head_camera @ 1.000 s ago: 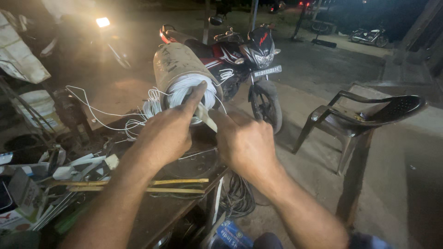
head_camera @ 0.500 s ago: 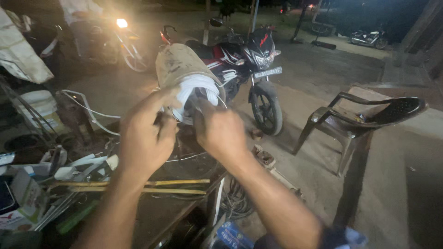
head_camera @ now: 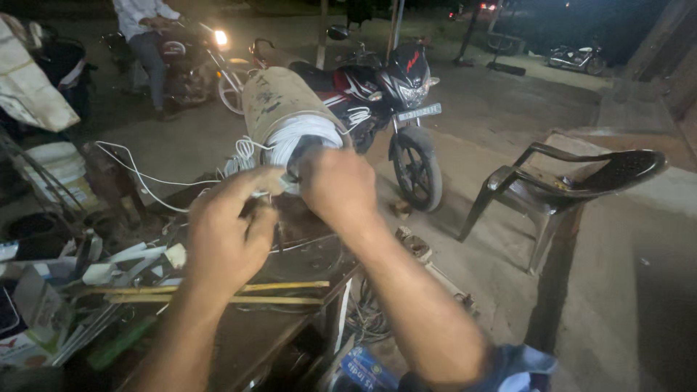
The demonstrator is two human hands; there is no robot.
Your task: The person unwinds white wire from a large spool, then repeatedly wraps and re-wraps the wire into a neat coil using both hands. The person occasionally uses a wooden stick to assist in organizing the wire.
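Head view looks down on two bare hands at a cluttered surface [head_camera: 239, 341] in the dark. At the centre of the frame stands a tan drum [head_camera: 279, 98], tilted, with white cord [head_camera: 308, 134] wound around its lower end. The right hand [head_camera: 335, 185] sits against the front of that winding, knuckles up, fingers curled in toward the coil; whether it actually grips the cord I cannot tell, since the fingertips are hidden. The left hand [head_camera: 229, 229] is just beside it, lower and to the left, clenched with thumb and forefinger pinched on a stretch of the same cord. Loose loops of cord bunch at the drum's left side, and one strand trails off toward the left of the frame.

On the surface below the left hand lie two yellow sticks [head_camera: 218, 292], side by side, running left to right. Scraps and a box [head_camera: 25, 319] crowd the lower left corner. A white bucket [head_camera: 54, 167] stands at the left edge.

Behind the drum a red and black motorbike [head_camera: 396, 101] is parked, front wheel toward us. At the right a dark plastic chair [head_camera: 573, 181] stands on the concrete floor, well apart from the hands. In the upper left another person [head_camera: 149, 33] sits on a second bike with its headlight on.
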